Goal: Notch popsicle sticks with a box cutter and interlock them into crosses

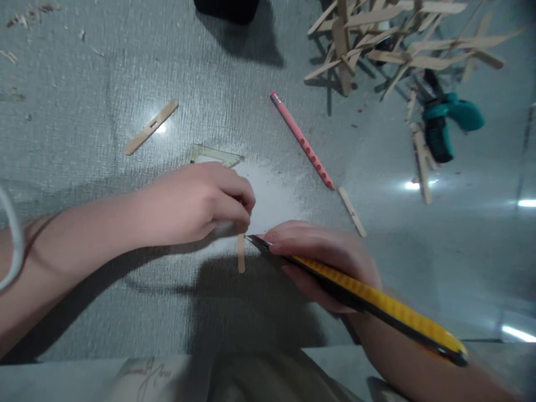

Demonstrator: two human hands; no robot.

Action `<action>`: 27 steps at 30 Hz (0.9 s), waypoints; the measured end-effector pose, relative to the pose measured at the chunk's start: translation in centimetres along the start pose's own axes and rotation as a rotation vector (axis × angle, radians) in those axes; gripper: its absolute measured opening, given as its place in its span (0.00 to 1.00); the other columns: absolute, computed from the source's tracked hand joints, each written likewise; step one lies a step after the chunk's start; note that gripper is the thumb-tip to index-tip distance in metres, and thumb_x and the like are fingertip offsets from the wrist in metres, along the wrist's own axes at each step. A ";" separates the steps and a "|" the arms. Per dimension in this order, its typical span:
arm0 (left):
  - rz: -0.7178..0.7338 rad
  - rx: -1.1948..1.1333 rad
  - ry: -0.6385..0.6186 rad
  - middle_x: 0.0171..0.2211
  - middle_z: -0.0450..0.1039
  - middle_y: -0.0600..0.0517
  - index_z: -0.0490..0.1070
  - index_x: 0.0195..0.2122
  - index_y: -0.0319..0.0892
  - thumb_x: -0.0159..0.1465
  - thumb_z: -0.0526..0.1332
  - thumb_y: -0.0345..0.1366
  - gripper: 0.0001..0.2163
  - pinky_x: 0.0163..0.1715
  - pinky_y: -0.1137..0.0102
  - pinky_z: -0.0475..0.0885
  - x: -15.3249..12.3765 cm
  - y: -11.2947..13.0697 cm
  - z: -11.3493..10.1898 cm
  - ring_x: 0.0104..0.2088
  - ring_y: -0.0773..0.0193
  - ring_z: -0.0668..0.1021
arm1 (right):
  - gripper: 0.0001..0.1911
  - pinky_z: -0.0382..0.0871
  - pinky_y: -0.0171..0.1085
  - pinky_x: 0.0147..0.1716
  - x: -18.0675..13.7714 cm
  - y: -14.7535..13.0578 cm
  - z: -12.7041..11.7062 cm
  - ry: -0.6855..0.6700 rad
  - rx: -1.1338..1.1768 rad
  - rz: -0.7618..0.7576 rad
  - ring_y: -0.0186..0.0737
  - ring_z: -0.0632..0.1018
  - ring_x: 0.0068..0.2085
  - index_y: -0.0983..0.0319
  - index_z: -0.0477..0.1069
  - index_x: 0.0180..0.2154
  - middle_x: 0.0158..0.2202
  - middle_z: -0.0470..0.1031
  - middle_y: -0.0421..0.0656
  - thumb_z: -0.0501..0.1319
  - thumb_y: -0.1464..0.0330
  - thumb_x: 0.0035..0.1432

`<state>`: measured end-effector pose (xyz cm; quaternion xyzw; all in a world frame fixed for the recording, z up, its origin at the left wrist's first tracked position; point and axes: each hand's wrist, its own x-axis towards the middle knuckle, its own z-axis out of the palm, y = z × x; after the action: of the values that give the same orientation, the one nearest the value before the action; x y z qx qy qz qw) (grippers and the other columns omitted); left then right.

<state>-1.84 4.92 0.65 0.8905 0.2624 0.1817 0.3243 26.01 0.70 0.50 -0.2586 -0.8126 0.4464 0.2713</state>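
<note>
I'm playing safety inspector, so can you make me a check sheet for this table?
Surface: grey table, shiny in places.
Job's things: stick; knife, its tip by the stick's edge.
Clutter: stick pile, pencil, set square, teal tool.
Hands: left hand holds the stick; right hand grips the knife.
Cables: white loop at left edge, maybe a cable.
Surroundings: black thing at top edge, unclear what.

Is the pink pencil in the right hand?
No, the right hand holds the yellow knife, while the pink pencil lies on the table.
</note>
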 end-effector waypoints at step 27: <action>-0.140 0.259 0.002 0.47 0.80 0.44 0.80 0.39 0.43 0.64 0.72 0.51 0.16 0.47 0.58 0.74 -0.6 2.2 0.6 0.44 0.51 0.81 | 0.19 0.86 0.45 0.44 -0.1 0.0 -0.4 0.049 -0.042 -0.047 0.47 0.88 0.42 0.54 0.77 0.49 0.43 0.87 0.46 0.61 0.79 0.61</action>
<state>-1.24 2.81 1.61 0.9042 0.3453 0.1241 0.2185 26.38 0.85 0.61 -0.2561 -0.8207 0.4162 0.2961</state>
